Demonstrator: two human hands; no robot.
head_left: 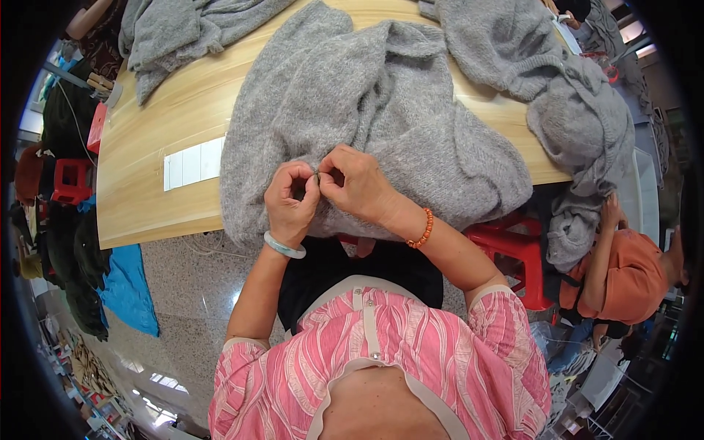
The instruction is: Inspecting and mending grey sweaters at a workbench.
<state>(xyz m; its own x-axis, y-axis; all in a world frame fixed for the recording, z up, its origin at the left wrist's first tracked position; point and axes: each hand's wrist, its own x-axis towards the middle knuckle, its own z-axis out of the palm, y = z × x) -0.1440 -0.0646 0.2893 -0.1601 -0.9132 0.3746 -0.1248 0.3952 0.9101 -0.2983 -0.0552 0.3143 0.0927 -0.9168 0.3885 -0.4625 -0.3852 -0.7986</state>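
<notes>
A grey knitted garment (315,95) lies bunched over the near edge of the wooden table, and both my hands are at its lower middle. My left hand (290,196), with a pale bangle at the wrist, is closed in a pinch, thumb against fingers. Touching it tip to tip, my right hand (359,183) pinches as well; an orange bead bracelet (422,228) circles that wrist. Between the fingertips something small and dark shows, too tiny to name. The knit lies under and behind both hands.
More grey knits lie at the far left (172,37) and right (499,44) of the table (139,191). A white strip (193,164) is on its left part. Red stools (517,253) stand below. At the right, a person in orange (623,275) handles grey knit.
</notes>
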